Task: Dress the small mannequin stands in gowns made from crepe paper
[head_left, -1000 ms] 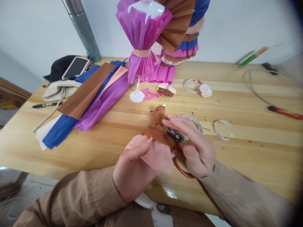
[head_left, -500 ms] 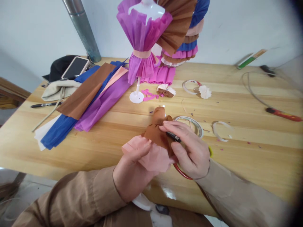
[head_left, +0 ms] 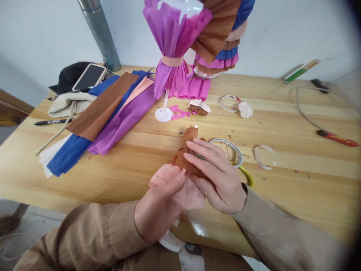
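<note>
My left hand [head_left: 162, 207] grips a bunched piece of pink crepe paper [head_left: 190, 194], thumb on top. Brown crepe paper [head_left: 180, 160] with dark marks or slits joins it above, and a rolled brown part stands up at its far end. My right hand [head_left: 218, 173] lies over the brown paper, fingers long and bent around it. A dark strip of the scissors [head_left: 200, 155] shows between its fingers; the handles are hidden behind the hand. Just beyond sits a roll of tape [head_left: 239, 152], with a yellow curved loop [head_left: 248, 177] beside it.
A dress form in purple paper [head_left: 170, 41] stands at the back, beside a tiered paper dress [head_left: 225, 54]. Folded crepe sheets [head_left: 103, 107], a phone [head_left: 89, 77], a pen [head_left: 52, 122] and a flask [head_left: 103, 41] are on the left. A red-handled tool [head_left: 337, 138] lies right.
My right hand has turned over and come down across the brown paper, covering the scissors and their red handle. More of the yellow loop shows. The view has shifted slightly.
</note>
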Motion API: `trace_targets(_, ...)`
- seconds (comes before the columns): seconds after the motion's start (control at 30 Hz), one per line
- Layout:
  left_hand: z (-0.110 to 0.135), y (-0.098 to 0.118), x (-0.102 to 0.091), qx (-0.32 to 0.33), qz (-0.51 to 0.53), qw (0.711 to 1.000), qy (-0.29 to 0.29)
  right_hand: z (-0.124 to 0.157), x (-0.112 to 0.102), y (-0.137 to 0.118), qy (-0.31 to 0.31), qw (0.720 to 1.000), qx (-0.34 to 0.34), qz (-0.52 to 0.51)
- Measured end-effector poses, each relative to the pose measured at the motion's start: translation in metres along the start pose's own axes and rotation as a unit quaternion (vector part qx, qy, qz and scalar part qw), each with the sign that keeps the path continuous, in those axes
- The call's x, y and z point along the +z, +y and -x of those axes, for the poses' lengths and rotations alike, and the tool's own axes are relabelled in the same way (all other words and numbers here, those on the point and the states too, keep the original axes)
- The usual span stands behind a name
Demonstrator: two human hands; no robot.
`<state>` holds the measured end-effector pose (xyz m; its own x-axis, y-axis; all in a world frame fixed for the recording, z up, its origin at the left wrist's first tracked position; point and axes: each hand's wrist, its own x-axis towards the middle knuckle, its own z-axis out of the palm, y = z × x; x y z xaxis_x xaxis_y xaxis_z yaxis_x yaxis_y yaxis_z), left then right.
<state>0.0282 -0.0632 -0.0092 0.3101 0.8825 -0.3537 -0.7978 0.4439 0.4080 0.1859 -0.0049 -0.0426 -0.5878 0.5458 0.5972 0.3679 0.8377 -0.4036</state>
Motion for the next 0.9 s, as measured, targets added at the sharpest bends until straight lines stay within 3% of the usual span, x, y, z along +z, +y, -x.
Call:
trace_targets(0.47, 0.015, 0.007, 0.001, -0.016, 0.041, 0.999, -0.031, -0.002, 0.0, -0.004, 0.029, 0.999, -0.013, -0.008)
trace_targets(0.77, 0.018, 0.008, -0.009, -0.022, 0.032, 0.998, 0.058, -0.002, -0.006, -0.005, 0.063, 0.998, 0.023, -0.007)
trace_targets(0.9, 0.016, 0.01, -0.008, -0.011, 0.053, 0.996, 0.076, -0.003, -0.008, -0.005, 0.068, 0.997, 0.006, -0.027)
